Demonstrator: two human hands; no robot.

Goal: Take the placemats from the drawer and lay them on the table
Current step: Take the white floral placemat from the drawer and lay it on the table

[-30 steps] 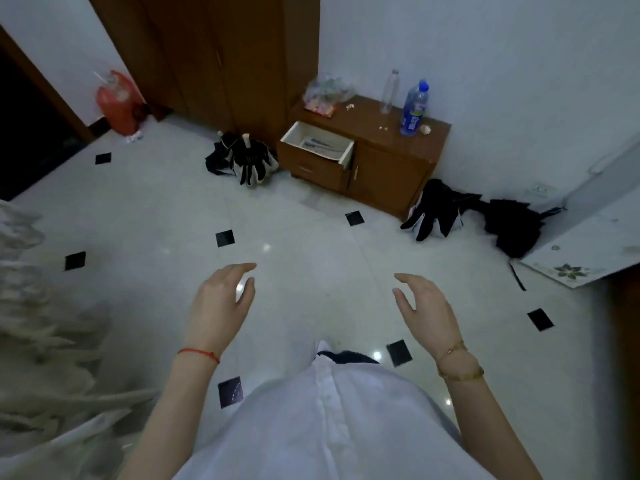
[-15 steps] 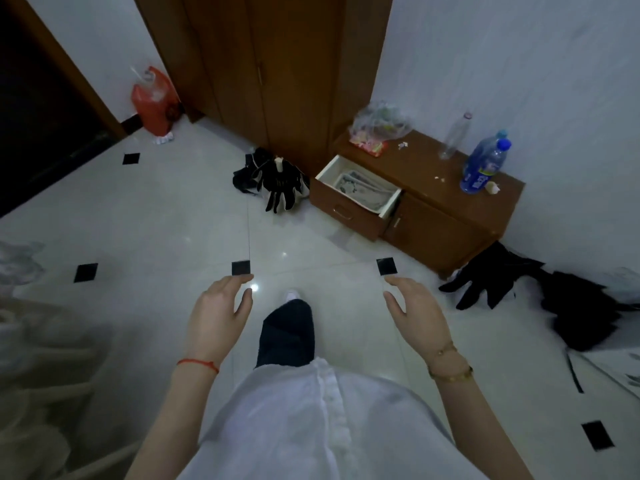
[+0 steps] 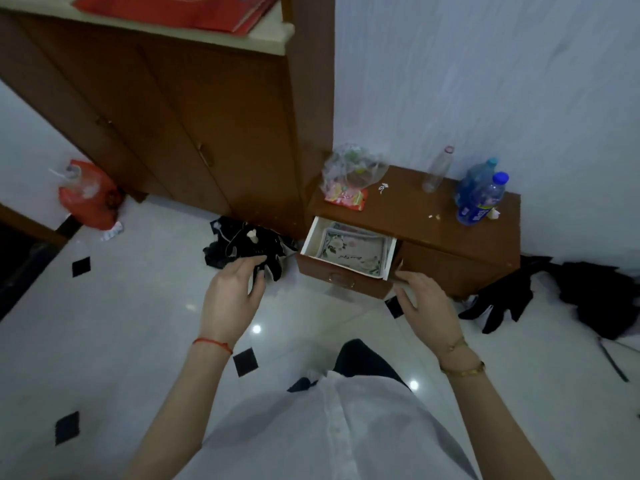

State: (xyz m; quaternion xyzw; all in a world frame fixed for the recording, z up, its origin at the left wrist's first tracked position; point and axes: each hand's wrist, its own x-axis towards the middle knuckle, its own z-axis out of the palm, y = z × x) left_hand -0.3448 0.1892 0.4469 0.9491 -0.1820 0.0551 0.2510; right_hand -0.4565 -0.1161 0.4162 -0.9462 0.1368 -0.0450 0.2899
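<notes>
A low brown cabinet [image 3: 446, 244] stands against the white wall, and its drawer [image 3: 341, 277] is pulled out. Inside the drawer lie pale placemats [image 3: 353, 251] with a floral print, stacked flat. My left hand [image 3: 235, 292] hovers left of the drawer, fingers apart, holding nothing. My right hand [image 3: 426, 303] is just below the drawer's right front corner, fingers spread, with its fingertips close to that corner. No table is in view.
On the cabinet top sit a clear plastic bag [image 3: 353, 171], an empty bottle [image 3: 438, 169] and blue water bottles [image 3: 479, 195]. Black clothes [image 3: 242, 247] lie left of the drawer, more dark clothes [image 3: 554, 292] to the right. A tall wardrobe [image 3: 194, 126] and a red bag [image 3: 90, 195] stand behind.
I have walked up to the cabinet, so the open drawer is much nearer. Both hands have reached forward to either side of it.
</notes>
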